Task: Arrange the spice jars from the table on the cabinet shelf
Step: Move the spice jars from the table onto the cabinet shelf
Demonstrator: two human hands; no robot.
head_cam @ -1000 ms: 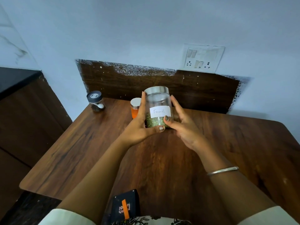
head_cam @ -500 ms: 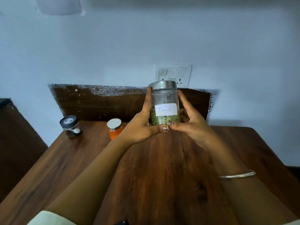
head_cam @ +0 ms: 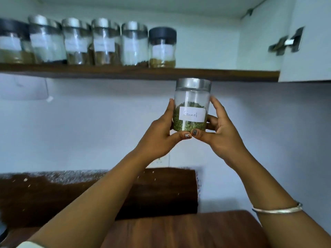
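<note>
A clear glass jar labelled "Fennel" [head_cam: 192, 97], with a silver lid and green seeds at the bottom, is held upright in the air just below the cabinet shelf [head_cam: 223, 74]. My left hand [head_cam: 162, 135] grips its left side and my right hand [head_cam: 221, 133] its right side, thumbs meeting under the label. On the shelf stands a row of several labelled spice jars, ending with a black-lidded jar [head_cam: 162, 48] at the right. The shelf stretch to the right of that jar holds nothing.
An open white cabinet door [head_cam: 309, 56] with a metal hinge [head_cam: 286, 43] hangs at the upper right. The brown wooden table [head_cam: 188, 231] lies below, with a dark backboard [head_cam: 107, 192] against the wall behind it.
Both hands have lifted the fennel jar from just above the table up to near shelf height. My view has tilted upward, so the shelf appears and the table's other jars have left the frame.
</note>
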